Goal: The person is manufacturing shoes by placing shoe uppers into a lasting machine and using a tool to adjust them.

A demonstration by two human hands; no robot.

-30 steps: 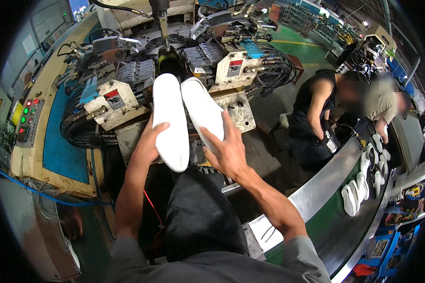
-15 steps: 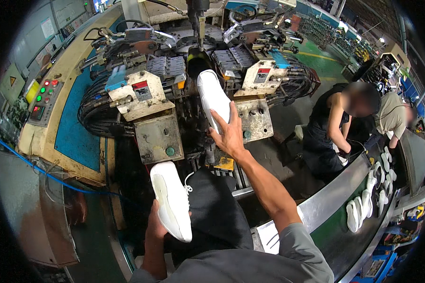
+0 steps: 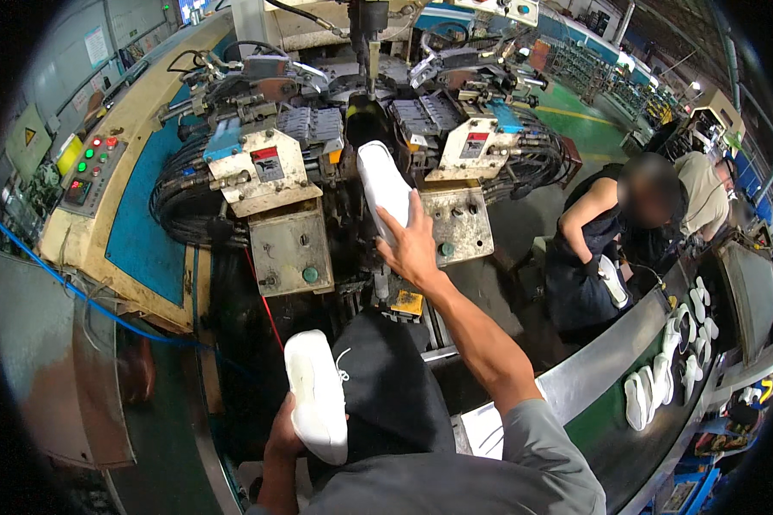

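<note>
My left hand [image 3: 287, 429] grips a white shoe [image 3: 316, 399] by its side, low and close to my left thigh. Its pale underside faces up, and a white lace hangs out beside it. Part of the hand is hidden beneath the shoe. A second white shoe [image 3: 386, 180] sits at the middle of a machine [image 3: 374, 64], sole up, between the two metal side clamps. My right hand [image 3: 414, 247] is closed over its near end, with fingers along both sides. What supports that shoe from below is hidden.
At the left stands a control panel [image 3: 91, 176] with lit buttons. Black hoses [image 3: 176, 202] bunch beside the clamps. A conveyor [image 3: 605, 429] at the right carries several white shoes [image 3: 648, 395]. Beyond it, a co-worker [image 3: 588, 232] bends over a white shoe [image 3: 612, 281].
My left hand has lowered the shoe toward me and away from the machine. My right hand stays on the other shoe. The co-worker's shoe has come into fuller view.
</note>
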